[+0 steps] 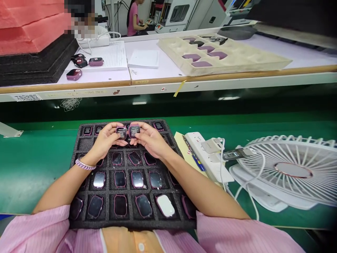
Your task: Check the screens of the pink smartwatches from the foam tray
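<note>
A black foam tray (84, 144) with several pockets lies on the green belt in front of me, most pockets holding a pink-rimmed smartwatch body (120, 179). My left hand (106, 140) pinches one watch body (121, 133) above the tray's far rows. My right hand (150, 138) pinches a second watch body (134, 130) right beside it, the two nearly touching, screens up. One watch body in the near row shows a white face (165, 205). A pale bracelet (84, 164) circles my left wrist.
A white power strip (200, 147) with plugged adapters and a white fan (289, 172) lie to the right on the green belt (31, 165). A raised shelf holds a beige moulded tray (258, 59), loose watches (74, 74) and black and red foam sheets (31, 52). Another person sits far behind.
</note>
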The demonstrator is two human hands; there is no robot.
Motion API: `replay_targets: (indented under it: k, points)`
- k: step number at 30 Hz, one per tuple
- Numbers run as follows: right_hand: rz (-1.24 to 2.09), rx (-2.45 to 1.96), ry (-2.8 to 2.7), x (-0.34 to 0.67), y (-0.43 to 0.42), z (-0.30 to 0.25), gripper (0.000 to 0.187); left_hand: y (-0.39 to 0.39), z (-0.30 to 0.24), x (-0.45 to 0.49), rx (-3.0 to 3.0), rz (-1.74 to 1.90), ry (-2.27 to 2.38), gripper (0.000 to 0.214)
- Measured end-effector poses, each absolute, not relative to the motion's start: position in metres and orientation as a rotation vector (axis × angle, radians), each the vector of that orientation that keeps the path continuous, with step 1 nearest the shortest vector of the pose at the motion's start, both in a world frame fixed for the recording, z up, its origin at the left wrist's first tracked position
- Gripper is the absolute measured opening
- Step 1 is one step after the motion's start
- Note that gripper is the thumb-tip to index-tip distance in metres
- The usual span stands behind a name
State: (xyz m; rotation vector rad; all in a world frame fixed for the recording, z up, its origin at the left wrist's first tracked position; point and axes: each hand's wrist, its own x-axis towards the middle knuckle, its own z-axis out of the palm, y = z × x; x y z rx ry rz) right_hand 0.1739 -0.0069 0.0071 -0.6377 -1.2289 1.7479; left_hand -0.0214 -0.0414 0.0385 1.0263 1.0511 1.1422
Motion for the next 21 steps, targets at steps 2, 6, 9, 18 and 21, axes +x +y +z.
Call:
replay_targets:
  k: [2,6,9,18,21]
  points:
    - [1.737,-0.639,-1.237,0.1737,-0.0071,0.0075,0.045,-0.0414,0.0384,-0.0214,1.025,1.144,1.048,0.038]
    - [1.733,-0.649,-1.235,0.1735,-0.0072,0.008,0.045,-0.0416,0.0386,-0.0219,1.028,1.142,1.037,0.04]
    - [1.717,-0.668,-1.246,0.1741,-0.0071,0.0077,0.045,-0.0417,0.0381,-0.0225,1.044,1.134,1.032,0.041]
    - [1.724,-0.644,-1.264,0.174,-0.0087,0.0067,0.046,-0.0406,0.0341,-0.021,1.102,1.152,1.055,0.045]
    - [1.726,-0.637,-1.27,0.1726,-0.0089,0.0071,0.046,-0.0405,0.0346,-0.0202,1.112,1.165,1.064,0.045]
